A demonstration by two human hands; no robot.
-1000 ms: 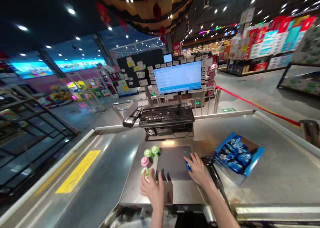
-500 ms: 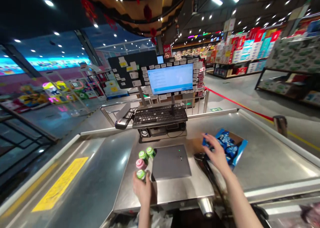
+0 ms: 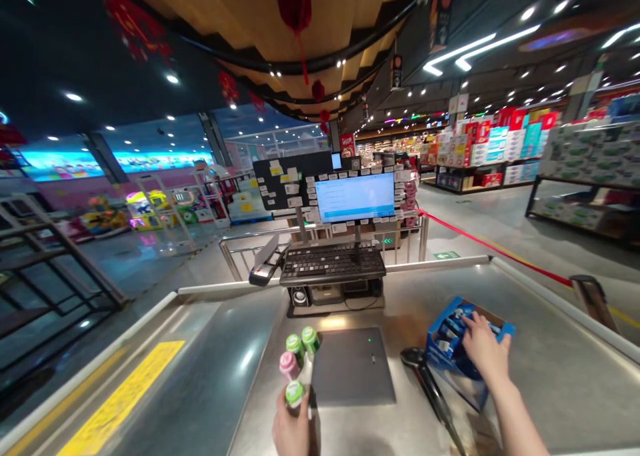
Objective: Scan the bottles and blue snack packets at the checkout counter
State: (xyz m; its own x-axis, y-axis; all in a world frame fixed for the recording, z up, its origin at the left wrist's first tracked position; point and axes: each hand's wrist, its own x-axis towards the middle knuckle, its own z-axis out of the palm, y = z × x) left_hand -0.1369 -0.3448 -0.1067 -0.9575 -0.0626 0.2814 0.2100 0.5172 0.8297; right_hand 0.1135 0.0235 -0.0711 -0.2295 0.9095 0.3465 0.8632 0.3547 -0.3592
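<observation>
My left hand (image 3: 291,428) is wrapped round a small bottle with a green lid (image 3: 295,393), upright on the metal counter. Just beyond it are a pink-lidded bottle (image 3: 289,364) and two more green-lidded bottles (image 3: 311,338). My right hand (image 3: 487,349) reaches over an open blue box (image 3: 437,357) of small blue packets (image 3: 453,324). Its fingers are apart and the fingertips touch the packets, with the thumb toward the box's right side. A black handheld scanner (image 3: 425,376) lies on the counter left of the box.
A flat dark grey panel (image 3: 354,369) sits between the bottles and the scanner. Behind it are a keyboard (image 3: 333,263) on a stand, a lit monitor (image 3: 356,197) and a card terminal (image 3: 267,266). A white raised edge (image 3: 445,264) borders the counter.
My right hand has moved right, from the box's left edge to over its packets. The box now sits turned differently. My left hand stays round the same bottle; the view has tilted up.
</observation>
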